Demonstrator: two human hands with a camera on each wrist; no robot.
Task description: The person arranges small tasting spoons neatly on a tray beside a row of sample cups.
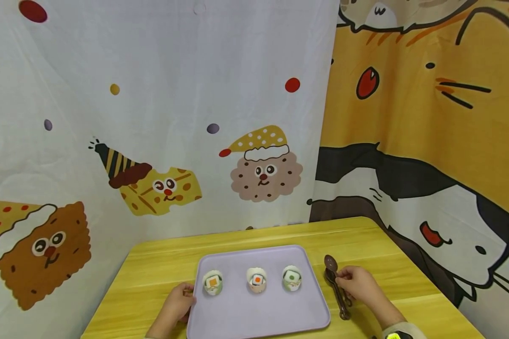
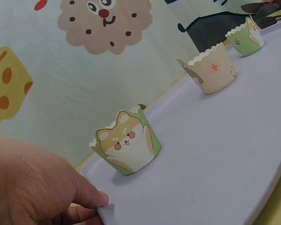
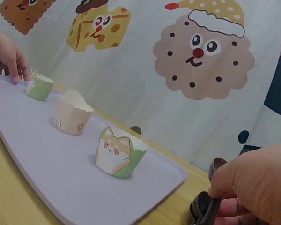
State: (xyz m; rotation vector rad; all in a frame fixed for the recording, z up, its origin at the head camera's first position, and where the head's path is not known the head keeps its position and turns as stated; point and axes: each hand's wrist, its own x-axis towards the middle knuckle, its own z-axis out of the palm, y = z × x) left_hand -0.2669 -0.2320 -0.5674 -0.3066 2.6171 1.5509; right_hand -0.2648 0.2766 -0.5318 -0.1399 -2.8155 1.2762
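I'm pinching the tray (image 1: 256,315) edge with my left hand (image 1: 176,303) while my right hand (image 1: 360,285) is pinching at the spoons (image 1: 330,262) beside it on the desk (image 1: 165,254), guessing pickup step, clean lift needed next.

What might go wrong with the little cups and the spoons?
The left hand grips the edge of the tray. If that edge tips up, the three small cups standing on it might slide or topple.

The right hand holds brown spoons lying close together, so one could slip or clatter down.
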